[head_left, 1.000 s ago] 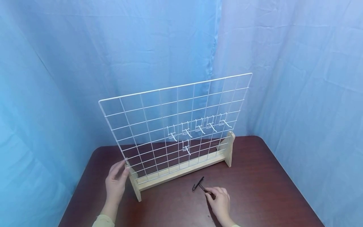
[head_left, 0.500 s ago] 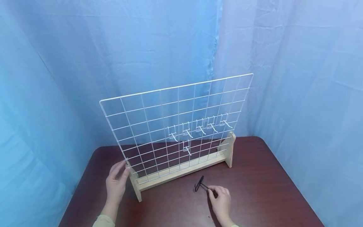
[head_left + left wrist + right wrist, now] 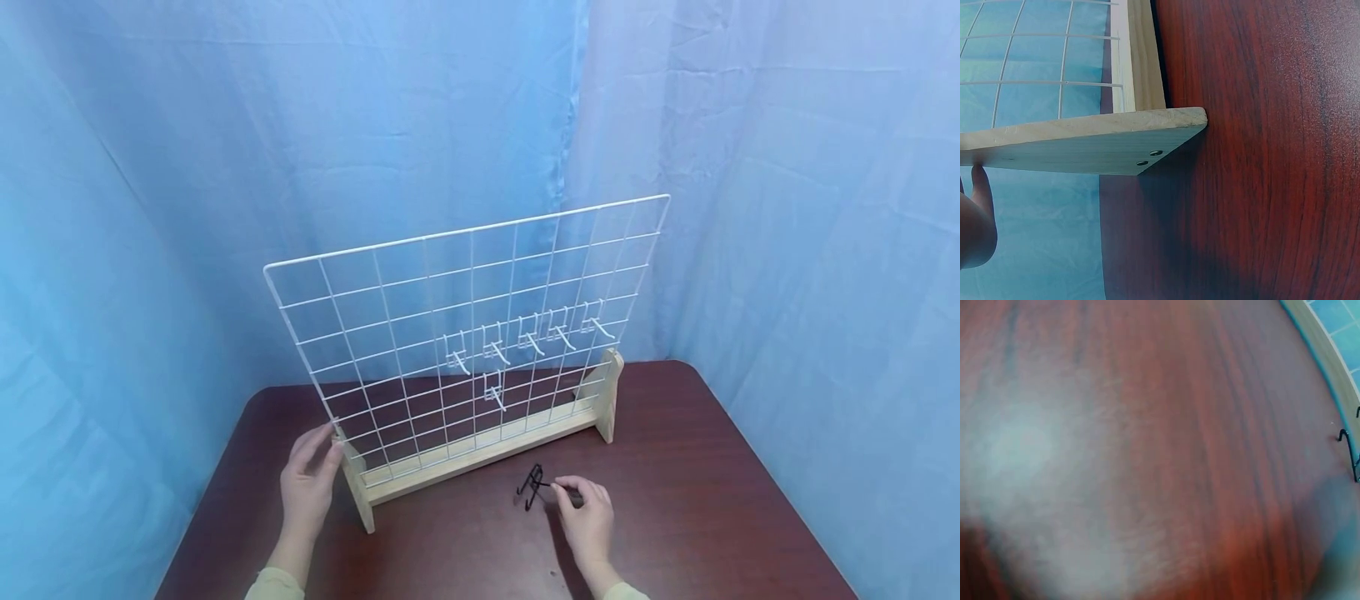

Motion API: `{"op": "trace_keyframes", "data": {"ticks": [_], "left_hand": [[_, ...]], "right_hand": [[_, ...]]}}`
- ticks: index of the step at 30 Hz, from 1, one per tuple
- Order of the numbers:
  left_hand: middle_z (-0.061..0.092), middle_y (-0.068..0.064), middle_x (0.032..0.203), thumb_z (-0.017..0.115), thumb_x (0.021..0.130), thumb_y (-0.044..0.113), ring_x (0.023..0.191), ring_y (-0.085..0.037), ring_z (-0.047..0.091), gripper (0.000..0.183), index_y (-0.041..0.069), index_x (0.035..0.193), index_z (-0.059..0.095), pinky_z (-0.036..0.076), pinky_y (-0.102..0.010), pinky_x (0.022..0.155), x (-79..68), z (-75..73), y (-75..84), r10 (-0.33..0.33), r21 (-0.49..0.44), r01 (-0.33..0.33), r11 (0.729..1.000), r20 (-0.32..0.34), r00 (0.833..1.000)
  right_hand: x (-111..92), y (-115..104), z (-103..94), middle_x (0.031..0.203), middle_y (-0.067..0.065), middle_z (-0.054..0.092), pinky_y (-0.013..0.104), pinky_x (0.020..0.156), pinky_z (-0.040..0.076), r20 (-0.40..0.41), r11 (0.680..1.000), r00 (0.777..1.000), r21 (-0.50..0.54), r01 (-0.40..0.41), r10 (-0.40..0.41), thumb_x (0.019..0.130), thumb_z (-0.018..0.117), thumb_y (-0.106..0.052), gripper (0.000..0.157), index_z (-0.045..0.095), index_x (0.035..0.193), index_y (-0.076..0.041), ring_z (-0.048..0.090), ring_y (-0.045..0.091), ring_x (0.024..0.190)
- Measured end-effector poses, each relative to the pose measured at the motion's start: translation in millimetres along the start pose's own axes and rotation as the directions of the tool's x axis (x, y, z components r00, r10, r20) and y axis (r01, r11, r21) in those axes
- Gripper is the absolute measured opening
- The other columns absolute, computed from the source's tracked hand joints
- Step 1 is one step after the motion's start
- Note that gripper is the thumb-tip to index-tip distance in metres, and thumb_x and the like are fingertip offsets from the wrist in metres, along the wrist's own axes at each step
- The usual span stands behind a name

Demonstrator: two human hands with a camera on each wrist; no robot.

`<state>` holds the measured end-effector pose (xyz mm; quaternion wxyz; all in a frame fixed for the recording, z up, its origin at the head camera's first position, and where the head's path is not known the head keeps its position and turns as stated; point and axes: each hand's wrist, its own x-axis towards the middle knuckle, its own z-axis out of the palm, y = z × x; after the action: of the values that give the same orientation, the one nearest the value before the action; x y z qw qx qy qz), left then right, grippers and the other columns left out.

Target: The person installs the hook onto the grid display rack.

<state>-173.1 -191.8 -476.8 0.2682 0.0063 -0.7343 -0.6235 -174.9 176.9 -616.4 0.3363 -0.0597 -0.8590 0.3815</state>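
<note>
Between thumb and fingertips my right hand (image 3: 587,517) pinches the stem of a black wire display hook (image 3: 532,485), above the table in front of the rack. Its two bent prongs point toward the left in the head view. Part of the black hook (image 3: 1349,450) shows at the right edge of the right wrist view. My left hand (image 3: 307,479) holds the upper left end of the rack's wooden stand (image 3: 480,446), thumb in front. A white wire grid panel (image 3: 471,271) stands in that stand, with several white hooks (image 3: 495,352) hanging on it.
The dark red-brown table (image 3: 675,492) extends in front of and right of the rack. Blue curtains (image 3: 420,108) surround it at the back and sides. Two screw heads (image 3: 1149,157) show on the stand's left end board (image 3: 1085,147) in the left wrist view.
The black hook has turned in my right fingers, so that both of its prongs now show. My right hand has shifted slightly upward in the head view. The left hand stays on the stand.
</note>
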Motion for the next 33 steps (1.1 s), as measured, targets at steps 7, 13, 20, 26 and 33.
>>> {"op": "trace_keyframes", "data": {"ticks": [7, 13, 20, 26, 33], "left_hand": [[0.056, 0.015, 0.113, 0.061, 0.091, -0.013, 0.108, 0.002, 0.052, 0.03, -0.014, 0.121, 0.06, 0.048, -0.01, 0.094, -0.2, 0.1, -0.4, -0.006, 0.006, 0.006, 1.0, -0.002, 1.0], [0.056, 0.015, 0.113, 0.061, 0.091, -0.012, 0.109, 0.001, 0.052, 0.031, -0.014, 0.122, 0.059, 0.047, -0.01, 0.094, 0.0, 0.2, -0.2, -0.018, -0.002, 0.018, 1.0, -0.001, 1.0], [0.056, 0.014, 0.113, 0.061, 0.091, -0.013, 0.109, 0.001, 0.052, 0.031, -0.014, 0.122, 0.059, 0.047, -0.01, 0.094, -0.1, 0.3, 0.1, -0.014, -0.008, 0.014, 1.0, 0.0, 1.0], [0.056, 0.014, 0.113, 0.061, 0.091, -0.013, 0.109, 0.001, 0.052, 0.031, -0.014, 0.122, 0.059, 0.047, -0.009, 0.094, -0.5, 0.2, 0.7, -0.016, -0.006, 0.016, 1.0, 0.002, 1.0], [0.056, 0.015, 0.112, 0.061, 0.091, -0.013, 0.109, 0.001, 0.052, 0.031, -0.015, 0.121, 0.059, 0.047, -0.009, 0.094, -0.2, -0.1, 1.1, -0.019, -0.007, 0.019, 1.0, -0.003, 1.0]], "right_hand": [[7.2, -2.7, -2.6, 0.078, -0.003, 0.072, 0.023, 0.07, 0.047, -0.053, 0.997, 0.997, 0.06, -0.049, 0.052, 0.071, 0.088, -0.003, 0.019, 0.075, 0.08, -0.014, 0.06, 0.018, 0.08], [17.7, -12.2, -7.1, 0.079, 0.0, 0.073, 0.02, 0.072, 0.047, -0.083, 0.981, 0.985, 0.131, -0.142, 0.154, 0.073, 0.087, -0.004, 0.016, 0.076, 0.08, -0.012, 0.059, 0.015, 0.081], [31.6, -24.7, -11.6, 0.081, 0.004, 0.073, 0.007, 0.064, 0.046, -0.095, 0.943, 0.96, 0.231, -0.238, 0.265, 0.078, 0.084, -0.004, 0.01, 0.076, 0.084, -0.007, 0.058, -0.001, 0.075], [41.0, -34.8, -15.3, 0.081, 0.003, 0.071, 0.007, 0.059, 0.047, -0.08, 0.895, 0.932, 0.32, -0.311, 0.353, 0.083, 0.081, -0.008, 0.009, 0.076, 0.089, -0.005, 0.057, -0.002, 0.07], [55.3, -47.9, -18.1, 0.081, 0.0, 0.071, 0.009, 0.06, 0.047, -0.11, 0.858, 0.912, 0.399, -0.324, 0.395, 0.085, 0.08, -0.012, 0.014, 0.075, 0.092, -0.002, 0.058, 0.001, 0.07]]}}
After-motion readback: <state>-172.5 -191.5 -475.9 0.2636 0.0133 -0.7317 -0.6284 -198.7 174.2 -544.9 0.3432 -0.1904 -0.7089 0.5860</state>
